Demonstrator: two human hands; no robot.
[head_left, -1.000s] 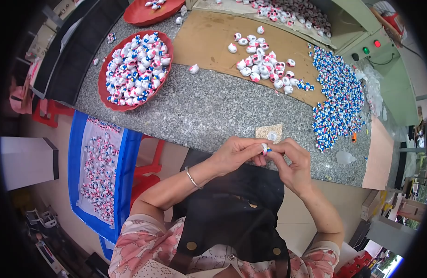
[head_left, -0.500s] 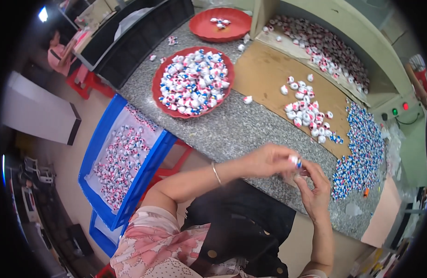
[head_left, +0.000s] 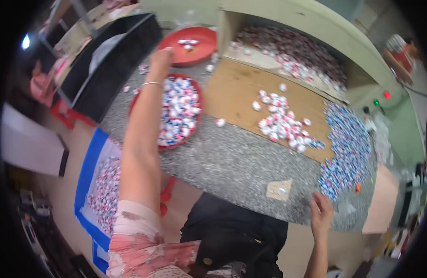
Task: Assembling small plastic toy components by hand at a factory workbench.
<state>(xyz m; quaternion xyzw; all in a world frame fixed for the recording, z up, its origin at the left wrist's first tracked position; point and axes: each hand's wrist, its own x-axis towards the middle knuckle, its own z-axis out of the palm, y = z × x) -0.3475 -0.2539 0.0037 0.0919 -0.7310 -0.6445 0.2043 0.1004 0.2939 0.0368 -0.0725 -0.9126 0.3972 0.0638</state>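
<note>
My left hand (head_left: 161, 59) is stretched far forward at the near left rim of the far red dish (head_left: 202, 59), which holds a few small white, pink and blue figures (head_left: 189, 44). Its fingers are blurred and turned away, so what they hold cannot be told. Under my forearm, the nearer red dish (head_left: 202, 99) is heaped with similar figures (head_left: 181, 111). My right hand (head_left: 321, 214) hovers over the granite table's front edge, fingers loosely apart and nothing visible in them. Just beyond it spreads a heap of tiny blue and white pieces (head_left: 347, 143).
White-and-pink round pieces (head_left: 285, 123) lie on a brown cardboard sheet (head_left: 232, 88). More fill the green box-like machine (head_left: 287, 13) behind. A small beige pad (head_left: 279, 190) lies near the front edge. A blue tray (head_left: 81, 185) stands left, below a black crate (head_left: 107, 69).
My hands were together over the front edge with a small figure between them. My left hand has swung far forward and left; my right has lowered and opened. The view has shifted.
</note>
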